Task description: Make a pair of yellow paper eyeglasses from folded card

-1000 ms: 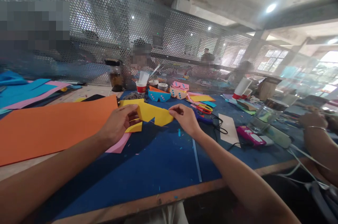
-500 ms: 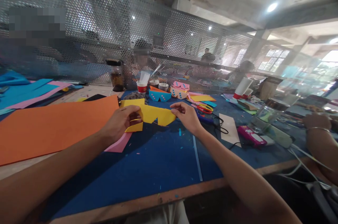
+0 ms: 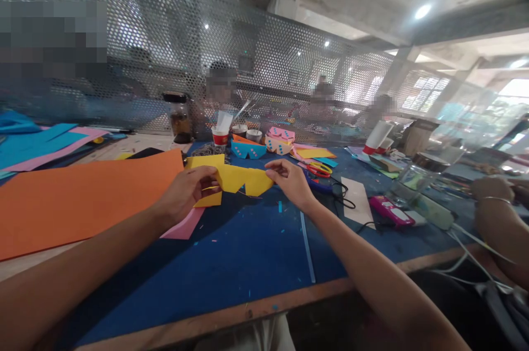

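Your left hand [image 3: 193, 190] and right hand [image 3: 292, 181] pinch opposite ends of a yellow cutout [image 3: 253, 181], over the blue tabletop [image 3: 231, 263], well in from its near edge. Toward the far edge, a red-and-white cup [image 3: 220, 138] carries markings too small to read.

cutout [image 3: 254, 181]: between hands [image 3: 185, 191] [image 3: 294, 183] | sheet [image 3: 91, 191]: left | jar [image 3: 179, 120]: behind sheet (before mesh [image 3: 264, 48])

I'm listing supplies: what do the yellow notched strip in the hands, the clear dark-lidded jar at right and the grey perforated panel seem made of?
Yellow notched strip: matte foam sheet or thick paper; even colour, no shine.
Clear dark-lidded jar: glossy glass or plastic; see-through.
Grey perforated panel: probably metal, dull; regular round holes.
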`<action>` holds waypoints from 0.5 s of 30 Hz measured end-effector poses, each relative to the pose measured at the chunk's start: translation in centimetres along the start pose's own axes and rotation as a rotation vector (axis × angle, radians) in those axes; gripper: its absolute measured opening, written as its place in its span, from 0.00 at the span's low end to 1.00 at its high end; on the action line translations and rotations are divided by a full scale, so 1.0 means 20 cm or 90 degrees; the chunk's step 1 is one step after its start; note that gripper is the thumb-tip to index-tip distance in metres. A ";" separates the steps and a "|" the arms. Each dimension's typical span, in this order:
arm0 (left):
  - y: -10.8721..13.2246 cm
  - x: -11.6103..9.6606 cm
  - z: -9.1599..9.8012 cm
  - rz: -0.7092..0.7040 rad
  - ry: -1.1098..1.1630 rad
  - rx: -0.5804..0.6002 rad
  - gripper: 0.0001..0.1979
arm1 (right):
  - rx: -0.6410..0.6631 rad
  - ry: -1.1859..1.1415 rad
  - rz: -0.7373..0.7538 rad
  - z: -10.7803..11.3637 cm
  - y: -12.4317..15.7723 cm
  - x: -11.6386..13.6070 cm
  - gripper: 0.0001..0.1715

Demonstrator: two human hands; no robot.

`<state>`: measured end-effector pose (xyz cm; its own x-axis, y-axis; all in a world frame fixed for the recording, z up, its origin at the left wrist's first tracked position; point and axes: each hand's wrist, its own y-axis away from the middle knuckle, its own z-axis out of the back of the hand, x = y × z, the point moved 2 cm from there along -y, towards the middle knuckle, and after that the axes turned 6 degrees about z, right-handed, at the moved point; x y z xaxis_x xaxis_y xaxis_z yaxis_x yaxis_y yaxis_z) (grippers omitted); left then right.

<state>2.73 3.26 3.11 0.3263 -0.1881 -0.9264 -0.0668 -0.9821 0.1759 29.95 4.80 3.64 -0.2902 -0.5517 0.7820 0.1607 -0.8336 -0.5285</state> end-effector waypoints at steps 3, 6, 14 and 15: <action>-0.01 0.00 0.01 0.007 0.008 0.014 0.10 | 0.017 -0.022 -0.016 0.00 0.01 0.00 0.14; -0.02 -0.01 0.02 0.013 0.016 0.024 0.10 | 0.028 -0.041 -0.028 -0.01 0.01 0.00 0.16; -0.06 -0.01 0.05 0.003 0.026 0.017 0.16 | 0.029 -0.087 -0.055 -0.01 0.02 -0.01 0.18; -0.07 -0.01 0.06 0.000 0.024 0.015 0.17 | 0.027 -0.093 -0.058 -0.01 0.02 -0.01 0.18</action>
<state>1.62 4.59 2.68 0.3616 -0.1888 -0.9130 -0.0883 -0.9818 0.1681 29.94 4.71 3.19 -0.1660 -0.4694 0.8672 0.1808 -0.8790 -0.4411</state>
